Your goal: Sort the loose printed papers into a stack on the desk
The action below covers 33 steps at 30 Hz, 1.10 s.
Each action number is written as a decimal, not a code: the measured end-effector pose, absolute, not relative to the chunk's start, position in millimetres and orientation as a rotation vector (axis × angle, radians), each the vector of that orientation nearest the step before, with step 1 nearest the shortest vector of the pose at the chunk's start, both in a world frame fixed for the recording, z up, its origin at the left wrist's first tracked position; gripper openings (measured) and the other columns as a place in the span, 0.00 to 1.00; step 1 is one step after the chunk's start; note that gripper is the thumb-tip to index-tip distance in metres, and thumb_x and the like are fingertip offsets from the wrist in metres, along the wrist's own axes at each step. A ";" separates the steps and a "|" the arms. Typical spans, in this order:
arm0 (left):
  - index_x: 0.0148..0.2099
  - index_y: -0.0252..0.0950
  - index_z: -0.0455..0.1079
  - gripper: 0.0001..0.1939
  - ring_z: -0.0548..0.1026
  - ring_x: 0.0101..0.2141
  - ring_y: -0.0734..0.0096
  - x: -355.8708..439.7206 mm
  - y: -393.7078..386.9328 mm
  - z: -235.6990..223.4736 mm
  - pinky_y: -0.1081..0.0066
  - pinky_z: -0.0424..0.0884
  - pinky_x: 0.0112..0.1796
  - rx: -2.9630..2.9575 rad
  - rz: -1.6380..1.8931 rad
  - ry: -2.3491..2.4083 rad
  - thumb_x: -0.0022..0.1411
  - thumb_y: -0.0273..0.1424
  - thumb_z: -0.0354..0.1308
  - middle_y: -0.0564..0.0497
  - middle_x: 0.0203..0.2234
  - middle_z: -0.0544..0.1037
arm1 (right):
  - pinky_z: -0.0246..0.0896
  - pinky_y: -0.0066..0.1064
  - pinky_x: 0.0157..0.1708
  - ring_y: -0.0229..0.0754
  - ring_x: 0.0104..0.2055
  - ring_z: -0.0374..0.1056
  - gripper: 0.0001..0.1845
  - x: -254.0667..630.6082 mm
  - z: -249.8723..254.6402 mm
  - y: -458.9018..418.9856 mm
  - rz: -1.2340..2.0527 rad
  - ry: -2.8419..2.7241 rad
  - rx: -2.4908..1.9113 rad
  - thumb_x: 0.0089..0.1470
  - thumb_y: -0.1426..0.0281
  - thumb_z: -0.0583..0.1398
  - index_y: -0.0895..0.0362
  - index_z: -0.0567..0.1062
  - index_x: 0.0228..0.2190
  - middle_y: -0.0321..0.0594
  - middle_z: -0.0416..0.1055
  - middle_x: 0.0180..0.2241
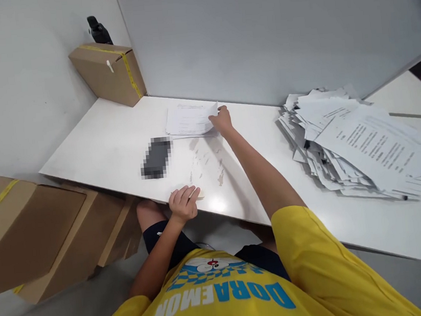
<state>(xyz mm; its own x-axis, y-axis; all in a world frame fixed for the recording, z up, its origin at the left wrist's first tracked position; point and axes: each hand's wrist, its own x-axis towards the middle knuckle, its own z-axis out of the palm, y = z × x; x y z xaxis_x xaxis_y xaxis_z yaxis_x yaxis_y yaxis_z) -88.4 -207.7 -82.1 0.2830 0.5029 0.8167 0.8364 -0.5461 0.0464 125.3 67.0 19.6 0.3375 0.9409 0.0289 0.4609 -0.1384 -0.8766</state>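
A thin stack of printed paper sheets (188, 119) lies toward the back of the white table. My right hand (222, 121) pinches the right edge of the top paper, which curls up a little there. At the table's front edge rests my left hand (184, 203), its fingers curled. A pale, yellowish bit of something shows beside those fingertips, too small and covered to name. Between my left hand and the sheets lies a dark, pixelated rectangular object (157, 157).
A large messy pile of printed papers (345, 141) spreads over the table's right side. A taped cardboard box (109, 73) stands at the back left, a black object (100, 32) behind it. More cardboard boxes (32, 227) sit lower left. A grey partition (259, 35) borders the table's back.
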 end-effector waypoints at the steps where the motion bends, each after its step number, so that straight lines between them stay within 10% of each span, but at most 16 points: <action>1: 0.52 0.44 0.78 0.22 0.81 0.43 0.63 -87.6 -207.3 -80.3 0.63 0.64 0.50 -2.131 -1.180 -1.175 0.66 0.32 0.45 0.49 0.40 0.84 | 0.54 0.57 0.59 0.60 0.61 0.58 0.36 121.7 13.4 59.7 0.636 -1.258 -1.784 0.45 0.69 0.60 0.63 0.63 0.56 0.61 0.62 0.59; 15: 0.49 0.41 0.78 0.21 0.80 0.41 0.64 -83.3 -202.2 -61.0 0.63 0.62 0.49 -2.074 -1.234 -1.065 0.67 0.30 0.44 0.48 0.36 0.84 | 0.23 0.57 0.66 0.55 0.75 0.30 0.44 392.8 22.6 -142.9 -0.062 -0.854 -2.405 0.52 0.67 0.66 0.63 0.59 0.66 0.63 0.40 0.71; 28: 0.51 0.42 0.78 0.22 0.79 0.44 0.62 -89.3 -200.4 -73.5 0.62 0.63 0.50 -2.159 -1.174 -1.221 0.67 0.33 0.44 0.46 0.41 0.84 | 0.43 0.53 0.60 0.62 0.74 0.32 0.68 392.9 5.2 -196.1 0.191 -1.279 -2.562 0.43 0.53 0.71 0.71 0.42 0.69 0.82 0.35 0.68; 33: 0.52 0.41 0.77 0.21 0.79 0.44 0.62 -86.9 -199.3 -68.5 0.62 0.62 0.51 -2.097 -1.219 -1.134 0.67 0.31 0.44 0.46 0.40 0.84 | 0.55 0.46 0.57 0.58 0.66 0.56 0.41 389.9 10.2 -210.8 0.009 -1.280 -2.457 0.55 0.68 0.62 0.65 0.59 0.66 0.67 0.60 0.64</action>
